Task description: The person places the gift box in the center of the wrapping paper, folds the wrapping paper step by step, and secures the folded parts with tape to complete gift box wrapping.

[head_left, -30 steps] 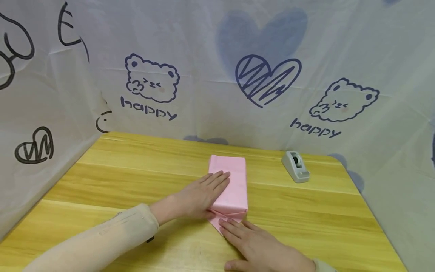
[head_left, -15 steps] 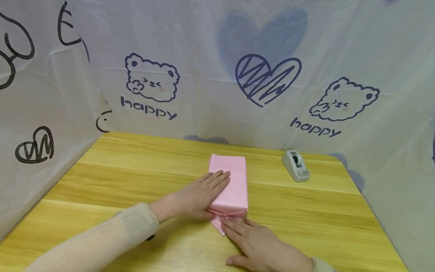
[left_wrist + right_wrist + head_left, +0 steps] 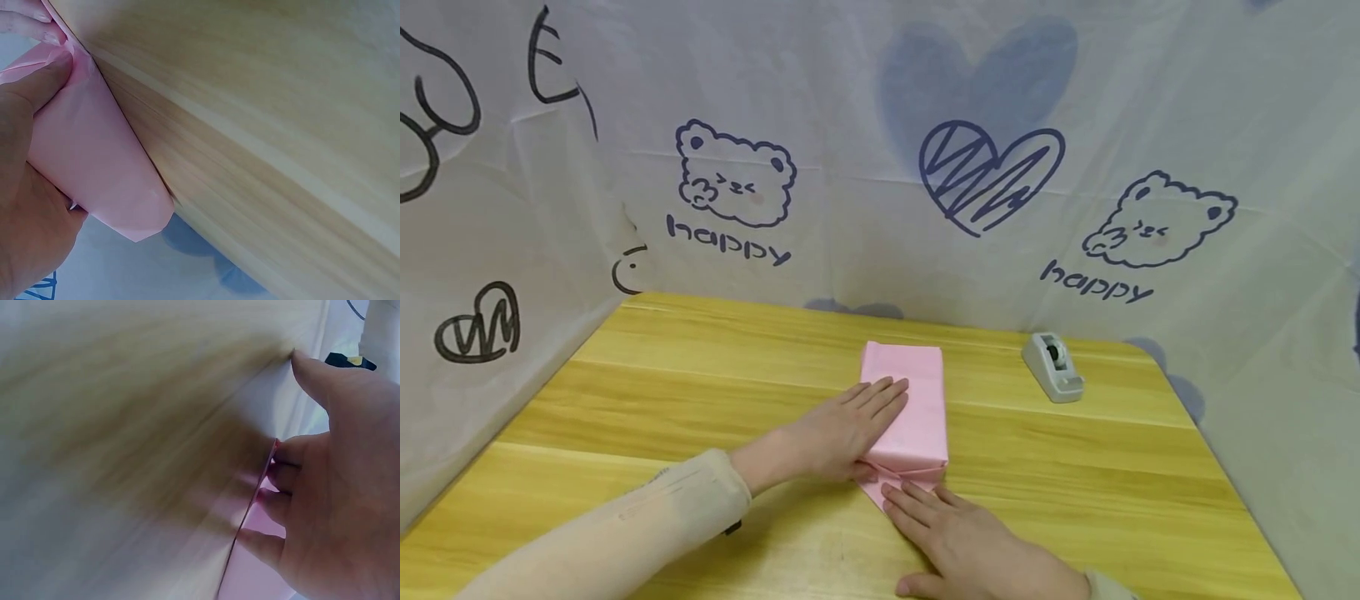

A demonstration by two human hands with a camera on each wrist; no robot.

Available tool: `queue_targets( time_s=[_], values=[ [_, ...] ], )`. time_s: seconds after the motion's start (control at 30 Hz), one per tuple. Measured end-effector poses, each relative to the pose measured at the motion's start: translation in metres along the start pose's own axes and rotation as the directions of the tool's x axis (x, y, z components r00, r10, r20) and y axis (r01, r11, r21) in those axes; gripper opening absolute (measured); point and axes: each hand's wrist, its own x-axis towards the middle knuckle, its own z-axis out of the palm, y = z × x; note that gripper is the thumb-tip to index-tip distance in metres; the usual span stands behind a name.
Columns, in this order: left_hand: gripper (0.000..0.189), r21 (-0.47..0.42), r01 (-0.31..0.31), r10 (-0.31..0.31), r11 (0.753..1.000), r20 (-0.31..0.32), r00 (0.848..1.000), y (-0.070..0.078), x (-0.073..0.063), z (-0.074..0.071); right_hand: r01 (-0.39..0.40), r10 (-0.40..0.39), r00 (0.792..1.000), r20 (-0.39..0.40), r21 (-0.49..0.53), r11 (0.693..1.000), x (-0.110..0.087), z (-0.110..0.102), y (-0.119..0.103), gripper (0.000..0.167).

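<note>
Head view: a pink, paper-covered rectangular box (image 3: pixel 921 417) lies on the yellow wood-grained table (image 3: pixel 700 375), apart from a pale grey tape dispenser (image 3: pixel 1052 368). The left hand (image 3: pixel 838 433), fingers straight, rests on and partly covers the box; the right hand (image 3: pixel 970 537), fingers extended, presses its pink paper flap (image 3: pixel 874 490), slightly farther left than half a second earlier.

The left hand (image 3: pixel 844 432) lies palm down, fingers extended; the right hand (image 3: pixel 966 533) spreads its thumb, palm seemingly raised.
</note>
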Motion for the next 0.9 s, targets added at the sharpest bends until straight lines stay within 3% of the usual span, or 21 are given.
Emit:
queue_targets(
  time_s=[0.13,0.37,0.63,0.9],
  values=[
    [0.105,-0.001,0.005,-0.005,1.0,0.005,1.0,0.0003,0.0003,-0.0004,-0.004,0.004,1.0,0.015,-0.01,1.0,-0.0012,0.0011,0.0013,0.085],
    [0.105,0.002,0.016,-0.016,1.0,0.017,1.0,0.0008,0.0,-0.0017,0.062,-0.067,0.997,-0.043,-0.098,0.993,-0.0045,0.0031,0.0032,0.08],
    [0.103,0.01,0.01,-0.01,1.0,0.013,1.0,0.0013,0.0009,-0.0012,0.08,-0.08,0.996,-0.043,-0.015,0.997,-0.0076,0.0028,0.007,0.069],
    [0.105,-0.001,0.012,-0.012,1.0,0.008,1.0,0.0013,-0.0008,-0.0021,0.075,-0.073,0.996,-0.055,0.035,0.997,-0.0071,0.004,0.0101,0.071]
  ],
)
